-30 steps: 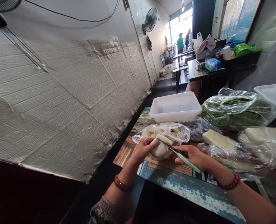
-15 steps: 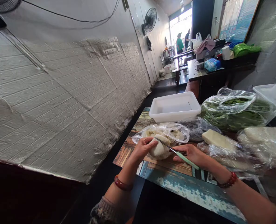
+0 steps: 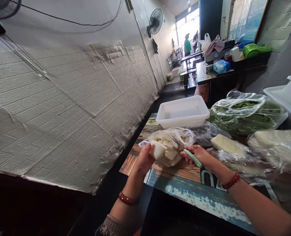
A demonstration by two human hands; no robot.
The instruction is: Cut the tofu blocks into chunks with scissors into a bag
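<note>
My left hand [image 3: 145, 160] is closed around a pale, smooth white chunk of food [image 3: 158, 150], thumb along its near edge; I cannot tell what food it is. Just beneath and beyond it, an open clear plastic bag [image 3: 145, 143] bulges with cut white pieces [image 3: 170, 154]. In my right hand [image 3: 197, 155] is a knife [image 3: 192, 158] with a light green handle. Its narrow blade points up and left over the bag's contents, apart from the chunk. The fingers of my right hand are wrapped round the handle.
A white plastic tub [image 3: 183, 113] stands behind the bag on the patterned tabletop [image 3: 184, 185]. To the right lie a bag of green leaves [image 3: 248, 113], a pale block [image 3: 228, 145] and plastic-wrapped pale items [image 3: 278, 144]. The brick-patterned wall [image 3: 69, 118] runs along the left.
The knife blade has come away from the white chunk and now lies over the bag. My left hand has turned the chunk and moved slightly left, uncovering more cut pieces.
</note>
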